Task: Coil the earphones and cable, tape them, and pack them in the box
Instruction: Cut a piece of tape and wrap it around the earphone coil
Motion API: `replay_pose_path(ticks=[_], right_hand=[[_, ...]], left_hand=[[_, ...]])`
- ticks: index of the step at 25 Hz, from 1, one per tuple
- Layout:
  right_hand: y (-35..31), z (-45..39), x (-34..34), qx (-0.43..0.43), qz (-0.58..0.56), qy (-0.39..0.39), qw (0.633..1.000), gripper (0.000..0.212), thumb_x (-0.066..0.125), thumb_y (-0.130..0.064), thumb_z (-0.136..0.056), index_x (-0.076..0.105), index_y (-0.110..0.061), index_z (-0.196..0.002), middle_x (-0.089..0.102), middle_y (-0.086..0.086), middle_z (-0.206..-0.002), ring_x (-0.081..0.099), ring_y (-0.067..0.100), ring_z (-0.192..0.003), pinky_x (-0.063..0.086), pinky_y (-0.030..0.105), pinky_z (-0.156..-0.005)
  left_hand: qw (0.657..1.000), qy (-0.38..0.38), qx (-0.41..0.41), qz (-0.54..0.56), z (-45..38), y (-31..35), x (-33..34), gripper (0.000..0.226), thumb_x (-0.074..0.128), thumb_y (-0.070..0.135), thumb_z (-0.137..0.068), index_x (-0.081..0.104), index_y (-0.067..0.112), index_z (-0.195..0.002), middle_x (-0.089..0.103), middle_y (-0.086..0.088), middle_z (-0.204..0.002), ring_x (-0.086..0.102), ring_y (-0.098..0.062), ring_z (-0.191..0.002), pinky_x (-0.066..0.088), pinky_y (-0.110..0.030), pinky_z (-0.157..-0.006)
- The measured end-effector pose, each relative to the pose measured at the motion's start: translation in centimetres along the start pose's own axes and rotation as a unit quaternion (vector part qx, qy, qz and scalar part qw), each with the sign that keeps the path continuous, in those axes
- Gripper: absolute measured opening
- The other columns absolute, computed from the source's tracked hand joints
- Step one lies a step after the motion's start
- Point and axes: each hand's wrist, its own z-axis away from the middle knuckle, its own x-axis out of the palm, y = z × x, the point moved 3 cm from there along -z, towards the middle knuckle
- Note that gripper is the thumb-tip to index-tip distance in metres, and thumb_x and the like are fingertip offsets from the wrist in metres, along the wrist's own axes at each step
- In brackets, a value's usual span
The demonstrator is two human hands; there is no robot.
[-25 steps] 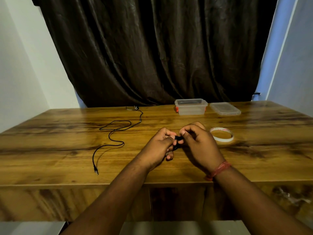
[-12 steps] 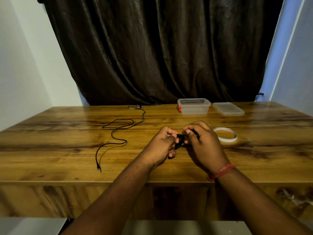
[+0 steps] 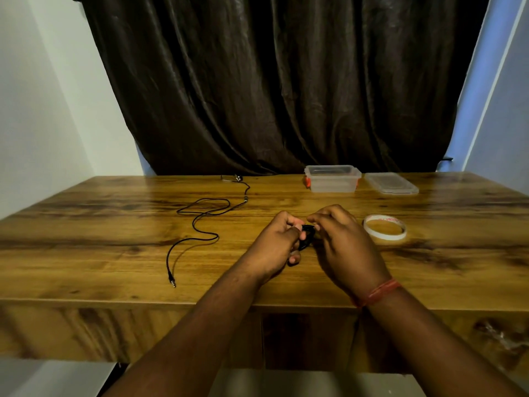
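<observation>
My left hand [image 3: 276,247] and my right hand [image 3: 342,247] meet over the middle of the wooden table [image 3: 86,253], both pinching a small black coiled cable [image 3: 307,234] between their fingertips. Most of the coil is hidden by the fingers. The black earphones [image 3: 200,222] lie loose and uncoiled to the left, with the jack plug near the front edge and the earbud end at the back by the curtain. A roll of white tape [image 3: 385,227] lies flat just right of my right hand. The clear plastic box [image 3: 332,179] stands open at the back.
The box's clear lid [image 3: 390,183] lies flat to the right of the box. A dark curtain [image 3: 272,81] hangs behind the table's far edge. White walls stand on both sides.
The hands have stayed together on the black coil, with small finger shifts only. The whole scene sits slightly differently in view because my head moved.
</observation>
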Motion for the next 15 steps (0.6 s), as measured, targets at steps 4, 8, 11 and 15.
replay_pose_path(ticks=[4, 8, 11, 15], right_hand=[[-0.29, 0.06, -0.07, -0.005, 0.011, -0.006, 1.0, 0.033, 0.061, -0.007, -0.089, 0.065, -0.016, -0.121, 0.056, -0.001, -0.111, 0.056, 0.019, -0.103, 0.052, 0.036, -0.082], [-0.34, 0.21, -0.22, -0.01, 0.01, 0.008, 1.0, 0.024, 0.058, -0.012, -0.095, 0.065, -0.016, -0.118, 0.056, -0.001, -0.111, 0.055, 0.017, -0.102, 0.045, 0.027, -0.08], [-0.35, 0.21, -0.19, -0.001, 0.002, 0.011, 1.0, 0.023, 0.057, -0.015, -0.096, 0.06, -0.016, -0.119, 0.056, -0.001, -0.114, 0.055, 0.017, -0.103, 0.041, 0.025, -0.081], [-0.49, 0.23, -0.22, 0.007, 0.0, 0.015, 1.0, 0.023, 0.058, -0.017, -0.096, 0.056, -0.015, -0.118, 0.057, 0.001, -0.114, 0.055, 0.018, -0.103, 0.042, 0.028, -0.081]], left_hand=[[1.0, 0.002, 0.006, -0.005, -0.13, -0.17, -0.03, 0.013, 0.037, 0.008, -0.104, 0.047, 0.014, -0.097, 0.05, -0.003, -0.079, 0.033, -0.004, -0.043, 0.026, -0.027, -0.045], [1.0, 0.005, 0.012, -0.003, -0.32, -0.31, -0.05, 0.016, 0.037, 0.008, -0.104, 0.047, 0.015, -0.094, 0.05, -0.004, -0.079, 0.035, -0.002, -0.041, 0.026, -0.027, -0.045], [1.0, 0.003, 0.013, -0.003, -0.23, -0.21, -0.02, 0.014, 0.037, 0.008, -0.104, 0.046, 0.014, -0.096, 0.05, -0.004, -0.078, 0.034, -0.003, -0.042, 0.027, -0.027, -0.044], [1.0, 0.002, 0.017, 0.003, -0.16, -0.09, 0.09, 0.013, 0.037, 0.007, -0.104, 0.046, 0.012, -0.096, 0.05, -0.003, -0.076, 0.033, -0.003, -0.042, 0.027, -0.024, -0.042]])
